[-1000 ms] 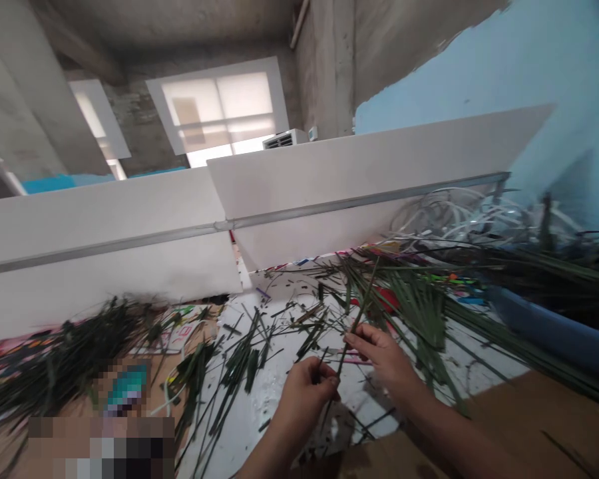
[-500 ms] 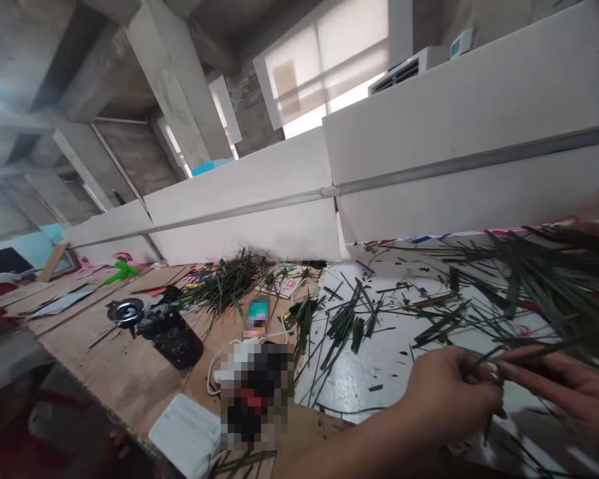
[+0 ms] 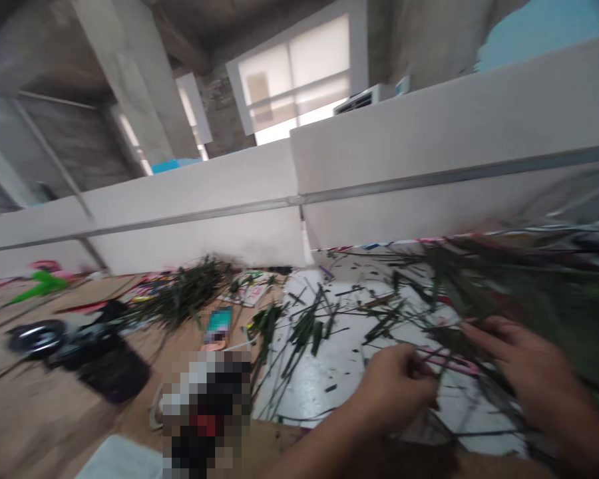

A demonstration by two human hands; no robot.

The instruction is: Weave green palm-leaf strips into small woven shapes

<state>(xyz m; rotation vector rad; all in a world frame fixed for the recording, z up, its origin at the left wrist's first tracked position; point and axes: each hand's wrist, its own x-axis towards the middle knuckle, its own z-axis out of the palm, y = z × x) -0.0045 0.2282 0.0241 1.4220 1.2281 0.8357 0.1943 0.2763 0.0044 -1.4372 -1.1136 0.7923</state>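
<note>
My left hand (image 3: 397,386) is over the white work surface (image 3: 309,382), fingers curled into a pinch. Whatever sits between its fingertips is hidden, though dark green strips lie just beneath. To the right, my right hand (image 3: 529,369) reaches with fingers stretched out to the edge of a large heap of long green leaves (image 3: 509,286), its fingertips touching or just over them. A slim pink item (image 3: 449,361) lies between the hands, partly covered by leaf pieces. Cut green leaf strips (image 3: 307,329) are scattered left of the hands.
A second leaf bundle (image 3: 187,289) lies by the white partition (image 3: 204,239). On the brown board left are a phone (image 3: 218,326), a black container (image 3: 112,369), a round metallic-looking object (image 3: 37,338), and a white box (image 3: 122,459). A bright green object (image 3: 42,286) sits further off.
My hands, together before at a thin green strip, are now apart. My right hand has moved up to the leaf heap. The view has swung to the right.
</note>
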